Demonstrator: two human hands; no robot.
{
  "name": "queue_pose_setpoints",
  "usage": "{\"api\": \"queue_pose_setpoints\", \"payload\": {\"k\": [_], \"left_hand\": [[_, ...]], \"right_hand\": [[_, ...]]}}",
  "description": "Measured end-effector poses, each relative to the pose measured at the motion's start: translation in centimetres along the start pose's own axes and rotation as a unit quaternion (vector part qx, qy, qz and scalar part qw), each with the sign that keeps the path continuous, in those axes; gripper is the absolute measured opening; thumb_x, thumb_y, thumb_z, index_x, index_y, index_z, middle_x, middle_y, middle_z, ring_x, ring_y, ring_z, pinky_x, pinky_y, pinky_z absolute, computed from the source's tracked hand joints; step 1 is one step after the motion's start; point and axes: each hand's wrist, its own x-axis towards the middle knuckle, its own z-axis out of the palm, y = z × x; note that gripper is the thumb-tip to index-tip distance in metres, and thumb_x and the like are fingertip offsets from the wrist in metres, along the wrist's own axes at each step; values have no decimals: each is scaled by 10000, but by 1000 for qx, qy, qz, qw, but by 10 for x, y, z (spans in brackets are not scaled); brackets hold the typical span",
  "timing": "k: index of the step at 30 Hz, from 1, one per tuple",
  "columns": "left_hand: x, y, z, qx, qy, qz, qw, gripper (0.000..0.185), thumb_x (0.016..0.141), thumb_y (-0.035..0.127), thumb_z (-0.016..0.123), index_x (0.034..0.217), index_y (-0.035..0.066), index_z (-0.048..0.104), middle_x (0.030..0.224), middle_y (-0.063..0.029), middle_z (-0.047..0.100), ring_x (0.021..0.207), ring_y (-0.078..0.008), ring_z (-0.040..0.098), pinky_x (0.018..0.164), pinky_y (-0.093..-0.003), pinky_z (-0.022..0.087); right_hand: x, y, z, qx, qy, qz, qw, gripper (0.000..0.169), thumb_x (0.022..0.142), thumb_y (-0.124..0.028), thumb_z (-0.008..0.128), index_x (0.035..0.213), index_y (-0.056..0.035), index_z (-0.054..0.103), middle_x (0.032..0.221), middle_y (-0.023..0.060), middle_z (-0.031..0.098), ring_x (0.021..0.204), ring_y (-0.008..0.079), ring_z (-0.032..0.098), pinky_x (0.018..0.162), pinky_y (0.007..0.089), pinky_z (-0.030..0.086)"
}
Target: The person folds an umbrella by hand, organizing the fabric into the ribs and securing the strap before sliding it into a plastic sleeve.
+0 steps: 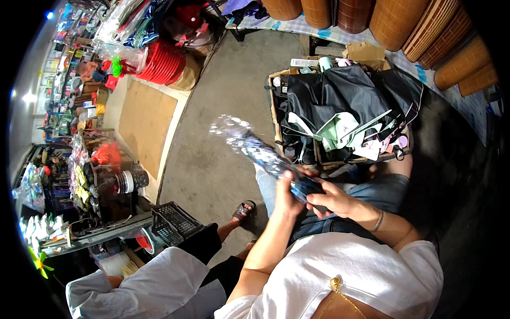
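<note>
A slim dark object in a crinkled clear plastic sleeve [265,153], perhaps a folded umbrella, slants across my lap. My left hand [289,197] grips it around the middle, while the fingers of my right hand [334,199] close on its near dark end. The sleeve's far end is blurred and points up and left. Just beyond my knees stands a cardboard box [273,103] packed with goods. Loose black umbrella fabric [346,89] with a pale green underside [338,129] spreads over it. Small pink and white items show at its edges.
Rolled bamboo mats [392,24] stand on a cloth-covered table behind the box. Stacked red plastic basins [161,62] are at upper left. Another person in a light shirt [147,283] is close on my left, near a black plastic crate [175,223]. Crowded shelves [59,95] line the far left.
</note>
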Motion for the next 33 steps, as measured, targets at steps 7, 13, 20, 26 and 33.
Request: {"api": "queue_pose_setpoints", "payload": {"k": [7,13,20,26,33], "left_hand": [[12,34,-23,7,-26,68,997,809,782,445,760,1391,104,351,1272,-114,556,1166,-268,541,991,-473,453],[-3,208,-28,210,270,409,846,747,910,203,640,1498,93,192,1015,-66,575,828,-114,551,731,-295,479],[-29,318,52,320,127,561,753,669,909,200,647,1459,114,275,841,-39,564,654,-96,530,645,-266,488],[42,115,-46,110,258,279,919,983,830,434,735,1508,216,58,1349,-163,445,1162,-282,524,900,-473,478],[45,46,-33,-149,-19,74,986,428,863,421,682,1042,55,549,930,-100,634,895,-243,623,836,-389,540]], "right_hand": [[13,-5,4,-173,51,-88,980,573,860,-188,694,1288,30,382,820,21,567,529,61,509,456,218,436],[-3,2,-5,-153,8,-113,982,551,856,-122,669,1304,25,384,897,39,577,565,63,523,473,221,448],[-2,-12,-10,-180,21,-95,979,578,850,-133,672,1331,9,385,940,40,572,615,65,528,488,222,469],[-8,-13,-1,-243,14,-108,964,529,843,-117,663,1286,15,406,949,41,566,637,49,515,483,215,448],[1,0,-4,-422,177,-284,843,545,775,-188,737,1201,10,462,1004,195,618,888,259,647,758,337,503]]}}
